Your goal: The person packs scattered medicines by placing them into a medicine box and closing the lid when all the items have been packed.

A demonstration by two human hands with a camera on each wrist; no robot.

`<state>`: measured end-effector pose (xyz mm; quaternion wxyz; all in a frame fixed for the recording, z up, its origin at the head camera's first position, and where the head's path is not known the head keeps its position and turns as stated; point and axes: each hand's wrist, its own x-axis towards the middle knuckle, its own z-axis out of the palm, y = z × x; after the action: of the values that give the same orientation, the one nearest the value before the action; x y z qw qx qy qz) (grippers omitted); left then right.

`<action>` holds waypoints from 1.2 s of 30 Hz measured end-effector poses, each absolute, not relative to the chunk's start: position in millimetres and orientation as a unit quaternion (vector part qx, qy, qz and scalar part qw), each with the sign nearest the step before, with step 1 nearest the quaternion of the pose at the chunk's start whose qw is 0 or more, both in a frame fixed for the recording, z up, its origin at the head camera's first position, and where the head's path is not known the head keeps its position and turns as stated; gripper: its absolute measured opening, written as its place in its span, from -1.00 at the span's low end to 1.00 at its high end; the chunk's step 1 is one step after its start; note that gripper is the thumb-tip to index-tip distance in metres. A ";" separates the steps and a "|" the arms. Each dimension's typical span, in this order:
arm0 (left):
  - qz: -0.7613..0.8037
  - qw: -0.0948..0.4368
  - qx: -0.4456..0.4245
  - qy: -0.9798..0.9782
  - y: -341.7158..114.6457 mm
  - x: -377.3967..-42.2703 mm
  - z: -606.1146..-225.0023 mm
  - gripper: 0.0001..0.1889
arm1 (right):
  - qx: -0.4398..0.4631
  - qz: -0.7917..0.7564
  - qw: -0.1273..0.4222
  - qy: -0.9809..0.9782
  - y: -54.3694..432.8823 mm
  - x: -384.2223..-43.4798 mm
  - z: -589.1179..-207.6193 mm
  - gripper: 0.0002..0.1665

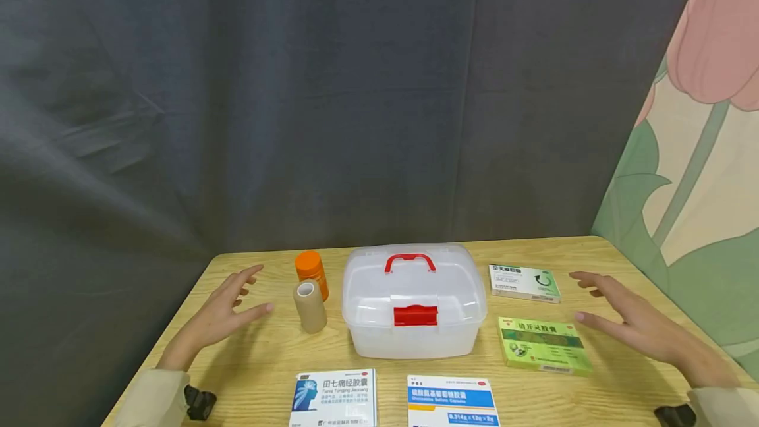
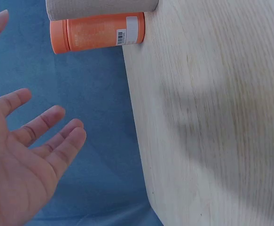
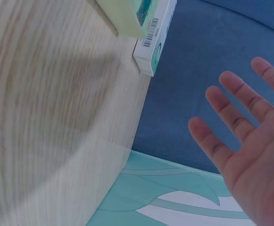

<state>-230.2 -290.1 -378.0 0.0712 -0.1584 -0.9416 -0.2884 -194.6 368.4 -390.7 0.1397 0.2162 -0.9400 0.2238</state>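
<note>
My left hand (image 1: 216, 315) hovers over the left of the table, fingers loosely extended and holding nothing. Nearest to it are a beige bandage roll (image 1: 311, 308), standing upright, and an orange bottle (image 1: 311, 270) just behind the roll. On the other side, my right hand (image 1: 640, 325) is raised with its fingers apart and nothing in it. Beside that hand lie a green medicine box (image 1: 542, 346) and, farther back, a white and green medicine box (image 1: 522, 283). Between the hands sits a translucent plastic case (image 1: 373, 328) with its lid down, a red handle (image 1: 410, 258) and a red latch (image 1: 416, 315).
At the near side of the wooden table (image 1: 267, 354) lie a white and blue medicine box (image 1: 350, 397) and a blue, orange and white box (image 1: 452, 404), both cut by the frame's bottom. A dark curtain (image 1: 338, 104) hangs behind; a flower-patterned panel (image 1: 700, 183) stands at right.
</note>
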 end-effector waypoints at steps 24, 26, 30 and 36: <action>-0.342 0.101 -0.168 -0.919 -280.6 -235.2 -383.4 -0.18 | 0.226 0.264 0.103 -0.932 340.4 -194.7 -375.9 -0.22; -0.344 0.101 -0.167 -0.918 -279.7 -235.3 -383.1 -0.19 | 0.227 0.262 0.107 -0.932 338.5 -194.8 -376.4 -0.22; -0.345 0.104 -0.170 -0.917 -277.9 -234.6 -381.9 -0.19 | 0.232 0.257 0.116 -0.931 334.6 -195.4 -376.7 -0.22; -0.348 0.109 -0.176 -0.914 -274.5 -233.3 -378.2 -0.22 | 0.242 0.256 0.123 -0.928 329.4 -196.1 -376.0 -0.23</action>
<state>-233.3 -274.5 -378.2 0.1092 -0.1757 -0.9145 -0.3477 -196.1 329.4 -376.0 0.1226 0.2420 -0.9277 0.2563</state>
